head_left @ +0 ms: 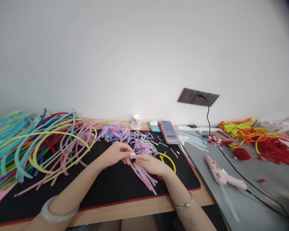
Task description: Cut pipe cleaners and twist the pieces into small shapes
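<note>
Above the black mat (106,189), my left hand (120,152) and my right hand (146,163) meet at the fingertips. Both pinch a small pink-purple fuzzy piece (133,157), mostly covered by the fingers, with a dark spot on it. Long pink and lilac fuzzy stems (144,178) spread on the mat just below my hands. Short purple, pink and blue pieces (142,146) lie in a loose pile behind them. A yellow ring of stem (172,160) rests beside my right wrist, partly over a red one.
Long multicoloured stems (21,154) cover the left side. A paper cup (136,122) and a phone (170,132) stand or lie at the back. A pink glue gun (223,175) with its cable lies on the grey surface at right, near red and yellow stems (245,131).
</note>
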### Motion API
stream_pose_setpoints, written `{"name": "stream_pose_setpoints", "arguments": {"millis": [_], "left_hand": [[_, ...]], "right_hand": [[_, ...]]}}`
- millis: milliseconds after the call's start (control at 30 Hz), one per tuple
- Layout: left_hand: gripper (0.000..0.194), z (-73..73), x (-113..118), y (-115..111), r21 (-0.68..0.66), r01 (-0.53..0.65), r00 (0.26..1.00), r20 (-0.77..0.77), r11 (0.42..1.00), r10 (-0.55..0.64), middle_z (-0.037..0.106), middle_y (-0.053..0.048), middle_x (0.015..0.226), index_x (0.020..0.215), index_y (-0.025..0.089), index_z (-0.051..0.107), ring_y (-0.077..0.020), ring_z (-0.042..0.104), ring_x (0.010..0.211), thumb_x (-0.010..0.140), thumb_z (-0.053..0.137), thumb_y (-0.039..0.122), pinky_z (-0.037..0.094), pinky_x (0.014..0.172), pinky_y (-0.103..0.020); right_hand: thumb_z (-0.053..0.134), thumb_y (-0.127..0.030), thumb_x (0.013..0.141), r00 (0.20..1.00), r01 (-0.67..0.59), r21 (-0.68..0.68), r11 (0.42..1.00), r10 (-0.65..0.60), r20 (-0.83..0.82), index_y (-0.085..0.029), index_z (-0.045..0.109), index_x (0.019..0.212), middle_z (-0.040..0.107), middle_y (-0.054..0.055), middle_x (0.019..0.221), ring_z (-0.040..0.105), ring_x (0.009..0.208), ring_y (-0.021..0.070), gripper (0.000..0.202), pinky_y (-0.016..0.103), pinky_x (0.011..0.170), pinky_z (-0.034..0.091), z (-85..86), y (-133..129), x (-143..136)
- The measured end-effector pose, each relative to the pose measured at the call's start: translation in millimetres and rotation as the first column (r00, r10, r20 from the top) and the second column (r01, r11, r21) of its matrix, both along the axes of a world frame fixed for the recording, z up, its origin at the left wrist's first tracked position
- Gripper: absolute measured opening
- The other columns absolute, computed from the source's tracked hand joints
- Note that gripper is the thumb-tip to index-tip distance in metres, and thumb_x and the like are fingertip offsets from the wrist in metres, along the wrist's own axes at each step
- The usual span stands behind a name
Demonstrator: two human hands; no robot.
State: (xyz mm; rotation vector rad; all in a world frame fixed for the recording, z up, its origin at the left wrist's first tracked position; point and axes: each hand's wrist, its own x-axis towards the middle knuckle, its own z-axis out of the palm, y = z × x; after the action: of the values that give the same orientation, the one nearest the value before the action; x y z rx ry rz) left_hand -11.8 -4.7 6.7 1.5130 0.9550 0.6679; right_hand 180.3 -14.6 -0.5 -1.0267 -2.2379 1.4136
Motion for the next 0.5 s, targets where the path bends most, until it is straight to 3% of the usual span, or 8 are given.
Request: {"name": "stream_pose_setpoints", "arguments": {"millis": [133,267,500], "left_hand": [[0.021,-3.2,2.3,-0.3,0.058,-0.039,0.999,0.021,0.998,0.038,0.062,-0.001,0.052,0.078,0.012,0.063,-0.0119,0.059,0.05,0.074,0.058,0.032,0.046,0.05,-0.021],[0.02,-5.5,5.8,-0.8,0.072,-0.089,0.996,0.031,0.993,0.087,0.063,-0.001,0.056,0.082,0.013,0.061,-0.0128,0.06,0.052,0.073,0.059,0.031,0.047,0.051,-0.022],[0.02,-4.4,7.8,-2.1,0.084,-0.093,0.996,0.024,0.992,0.091,0.06,0.0,0.055,0.082,0.012,0.059,-0.0128,0.06,0.05,0.074,0.058,0.03,0.046,0.049,-0.022]], "right_hand": [[0.037,-0.034,0.088,0.995,-0.008,-0.069,0.998,0.001,-0.104,-0.017,0.06,0.094,0.057,0.002,0.084,0.05,0.075,0.0128,0.03,0.027,0.076,0.04,1.0,-0.6,-2.2],[0.038,-0.034,0.087,0.979,0.004,-0.252,0.968,-0.054,-0.196,-0.015,0.059,0.086,0.059,0.003,0.073,0.055,0.069,0.0127,0.029,0.028,0.073,0.043,1.7,-2.5,-6.4],[0.043,-0.032,0.083,0.966,0.046,-0.478,0.877,-0.161,-0.203,-0.014,0.051,0.074,0.055,0.0,0.059,0.05,0.047,0.0088,0.021,0.022,0.049,0.042,-2.5,-2.6,-5.6]]}}
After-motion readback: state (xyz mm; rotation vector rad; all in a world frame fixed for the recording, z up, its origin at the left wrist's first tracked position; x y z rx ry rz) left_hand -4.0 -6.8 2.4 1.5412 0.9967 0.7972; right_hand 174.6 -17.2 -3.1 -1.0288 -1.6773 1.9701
